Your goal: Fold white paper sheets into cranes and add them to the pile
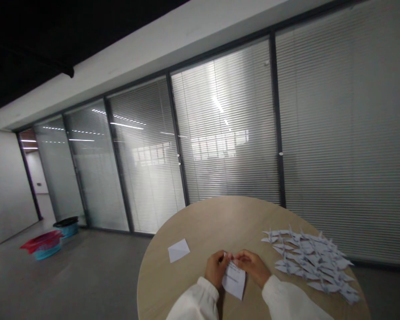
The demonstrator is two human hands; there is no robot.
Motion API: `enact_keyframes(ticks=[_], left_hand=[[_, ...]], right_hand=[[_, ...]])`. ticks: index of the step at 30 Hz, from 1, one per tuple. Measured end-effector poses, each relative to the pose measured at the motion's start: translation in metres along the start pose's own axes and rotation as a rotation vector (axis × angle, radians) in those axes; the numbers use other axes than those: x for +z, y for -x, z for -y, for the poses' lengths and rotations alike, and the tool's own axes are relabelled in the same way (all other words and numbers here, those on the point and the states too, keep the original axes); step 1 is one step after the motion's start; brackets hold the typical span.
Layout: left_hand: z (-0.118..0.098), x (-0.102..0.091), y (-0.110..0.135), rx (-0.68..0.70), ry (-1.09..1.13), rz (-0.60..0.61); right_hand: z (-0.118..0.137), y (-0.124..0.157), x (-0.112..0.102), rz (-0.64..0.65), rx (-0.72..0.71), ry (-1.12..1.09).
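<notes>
Paper, thin and light, is judged limp and easily creased, best taken at its edges. The sheet (pixel 234 281) is pinched along its top edge by the left hand (pixel 216 269) and right hand (pixel 253 266), on the counter (pixel 220 218) just left of the crane pile (pixel 311 262).

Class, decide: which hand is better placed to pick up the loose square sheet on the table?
Left, probably: the left hand lies nearer the square sheet; the right hand sits toward the folded cranes. Both pinch one paper.
</notes>
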State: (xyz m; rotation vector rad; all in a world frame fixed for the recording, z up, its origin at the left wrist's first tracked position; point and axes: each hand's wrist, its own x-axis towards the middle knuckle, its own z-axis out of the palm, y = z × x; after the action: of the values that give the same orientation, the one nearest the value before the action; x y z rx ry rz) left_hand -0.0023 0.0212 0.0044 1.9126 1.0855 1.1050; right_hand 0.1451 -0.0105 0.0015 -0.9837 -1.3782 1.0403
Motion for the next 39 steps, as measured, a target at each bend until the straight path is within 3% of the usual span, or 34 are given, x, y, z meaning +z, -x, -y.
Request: enact_keyframes(ticks=[9, 17, 24, 33, 39], left_hand=[[0.001, 0.002, 0.002, 0.014, -0.016, -0.015], [0.010, 0.011, 0.005, -0.041, 0.064, 0.155], [0.016, 0.013, 0.004, -0.037, -0.001, 0.181], [0.014, 0.011, 0.004, -0.067, 0.233, 0.285], [0.013, 0.010, 0.005, -0.053, 0.213, 0.267]], right_hand=[[-0.001, 0.002, 0.001, 0.078, 0.185, -0.225], [-0.002, 0.001, 0.001, 0.055, 0.127, -0.039], [-0.006, -0.001, -0.001, 0.072, 0.116, 0.018], [-0.003, -0.002, -0.004, -0.066, 0.065, 0.042], [-0.016, -0.007, -0.008, -0.039, 0.060, 0.011]])
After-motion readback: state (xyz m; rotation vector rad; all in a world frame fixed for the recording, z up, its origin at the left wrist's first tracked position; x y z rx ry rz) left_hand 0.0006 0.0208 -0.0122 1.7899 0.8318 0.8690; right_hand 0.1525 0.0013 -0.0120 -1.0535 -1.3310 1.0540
